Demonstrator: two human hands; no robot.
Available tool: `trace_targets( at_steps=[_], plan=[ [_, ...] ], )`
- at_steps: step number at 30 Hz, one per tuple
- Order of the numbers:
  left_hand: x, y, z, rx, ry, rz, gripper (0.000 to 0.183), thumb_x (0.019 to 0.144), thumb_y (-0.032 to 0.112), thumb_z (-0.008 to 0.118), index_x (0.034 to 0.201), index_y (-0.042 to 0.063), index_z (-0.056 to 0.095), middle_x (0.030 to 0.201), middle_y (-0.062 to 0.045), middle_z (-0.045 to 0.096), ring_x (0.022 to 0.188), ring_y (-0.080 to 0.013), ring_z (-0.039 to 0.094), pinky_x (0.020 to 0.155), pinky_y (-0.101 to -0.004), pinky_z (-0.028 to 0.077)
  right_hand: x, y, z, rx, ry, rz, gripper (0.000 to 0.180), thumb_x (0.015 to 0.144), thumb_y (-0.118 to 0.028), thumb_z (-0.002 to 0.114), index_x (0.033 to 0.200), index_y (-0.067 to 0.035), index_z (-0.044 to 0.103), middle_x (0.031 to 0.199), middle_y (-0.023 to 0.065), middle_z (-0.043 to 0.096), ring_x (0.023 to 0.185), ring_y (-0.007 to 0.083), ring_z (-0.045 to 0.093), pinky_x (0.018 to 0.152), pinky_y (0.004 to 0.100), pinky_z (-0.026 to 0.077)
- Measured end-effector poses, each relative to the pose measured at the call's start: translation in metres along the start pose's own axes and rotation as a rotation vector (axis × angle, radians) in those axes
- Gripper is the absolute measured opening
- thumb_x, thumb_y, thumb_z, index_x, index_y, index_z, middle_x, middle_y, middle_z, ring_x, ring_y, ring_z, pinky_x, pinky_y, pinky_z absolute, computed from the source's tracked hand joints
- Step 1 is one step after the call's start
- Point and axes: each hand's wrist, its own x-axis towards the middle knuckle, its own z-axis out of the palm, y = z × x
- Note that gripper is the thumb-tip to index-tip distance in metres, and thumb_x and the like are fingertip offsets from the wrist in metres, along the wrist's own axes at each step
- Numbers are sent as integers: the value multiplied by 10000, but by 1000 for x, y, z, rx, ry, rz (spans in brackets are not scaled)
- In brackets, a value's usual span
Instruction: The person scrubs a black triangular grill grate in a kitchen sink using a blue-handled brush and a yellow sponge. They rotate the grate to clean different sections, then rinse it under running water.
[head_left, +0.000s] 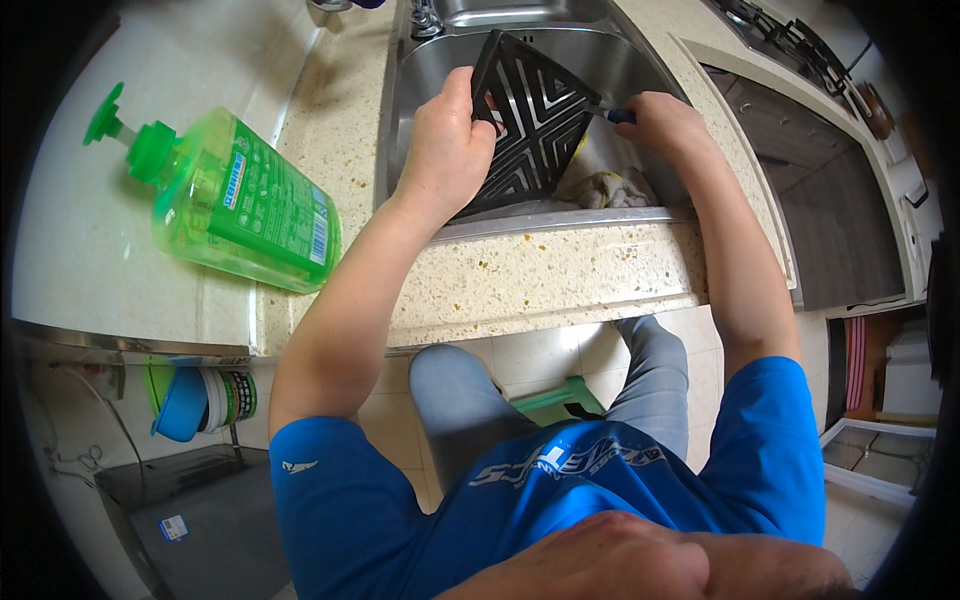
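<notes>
A black slotted rack or grille (534, 135) stands tilted in the stainless steel sink (652, 60). My left hand (455, 139) grips its left edge, with some fingertips showing through the slots. On the right, my right hand (660, 124) holds a small tool by its dark blue handle (621, 116); the tool's metal end meets the grille near its right corner, and its exact kind cannot be told. A greyish cloth or glove (611, 190) with yellow trim lies on the sink bottom behind the grille's lower part.
A green pump bottle of dish soap (255, 202) stands on the speckled countertop (540, 274) to the left. The faucet (426, 21) rises at the sink's back left. A gas stove (787, 37) is at the upper right. Below the counter is a green object (559, 401) on the floor.
</notes>
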Motion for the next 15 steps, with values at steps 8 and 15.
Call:
trace_targets(
  at_steps=[8, 15],
  plan=[
    [2, -6, -1, -15, 4, -25, 382, 757, -84, 399, 1126, -15, 468, 945, -87, 613, 834, -149, 616, 740, -269, 499, -8, 5, -31, 171, -165, -53, 347, 793, -363, 631, 935, -49, 672, 816, 114, 649, 768, 234, 612, 675, 353, 480],
    [2, -5, -2, -71, -18, -46, 377, 760, -90, 386, 1125, -33, 459, 966, -107, 612, 849, -151, 621, 707, -258, 512, 1, 12, -20, 172, -115, 17, 367, 829, -381, 586, 947, -43, 665, 821, 121, 645, 765, 242, 613, 681, 362, 475]
  ],
)
